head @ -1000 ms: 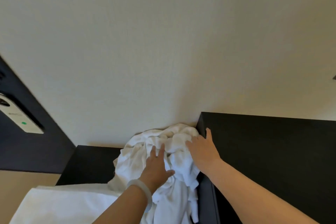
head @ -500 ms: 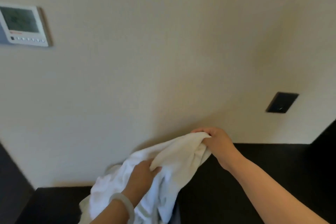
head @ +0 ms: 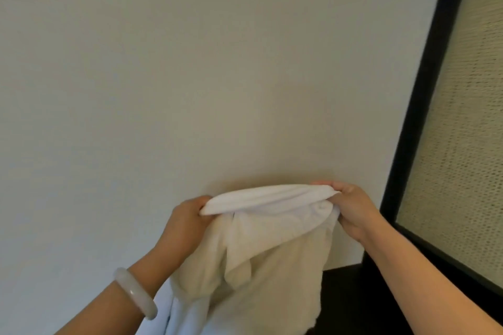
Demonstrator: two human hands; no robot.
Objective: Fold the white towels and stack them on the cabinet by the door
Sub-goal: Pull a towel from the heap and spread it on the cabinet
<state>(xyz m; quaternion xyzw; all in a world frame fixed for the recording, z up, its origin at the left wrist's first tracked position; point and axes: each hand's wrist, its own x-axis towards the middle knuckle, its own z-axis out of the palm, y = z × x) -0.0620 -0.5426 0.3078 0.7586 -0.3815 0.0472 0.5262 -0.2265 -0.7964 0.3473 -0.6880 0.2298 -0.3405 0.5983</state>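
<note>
Holding up a crumpled white cloth towel point(head: 272, 239) by its top edge; pinching it in both hands, left hand point(head: 187, 223) and right hand point(head: 351, 209), fingers curled.

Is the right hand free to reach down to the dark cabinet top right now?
Probably not empty-handed: the right hand and left hand both grip the white towel; nothing else blocks the cabinet top.
</note>
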